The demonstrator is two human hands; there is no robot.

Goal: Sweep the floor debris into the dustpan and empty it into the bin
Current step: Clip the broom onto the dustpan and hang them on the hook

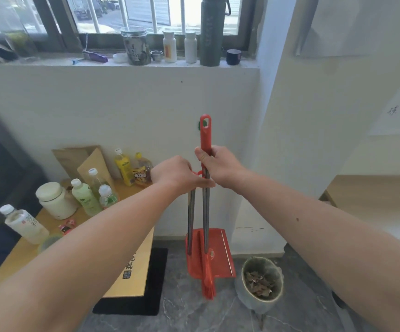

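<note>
Held upright at the wall (pixel 122 104) edge of the floor (pixel 194 315): red dustpan (pixel 218 255), seemingly empty, shaft gripped in curled left hand (pixel 175 174); broom (pixel 205 212) clasped in right hand (pixel 218 165). Just beside, bin (pixel 242 295) holding dry leaves (pixel 260 281). Probably only stowing left.

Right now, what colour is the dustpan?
The dustpan is red, matching the broom; the head view shows it best.

A lived-in room: cluttered windowsill (pixel 122 64), drink bottles (pixel 122 167) on a table (pixel 122 271).
</note>
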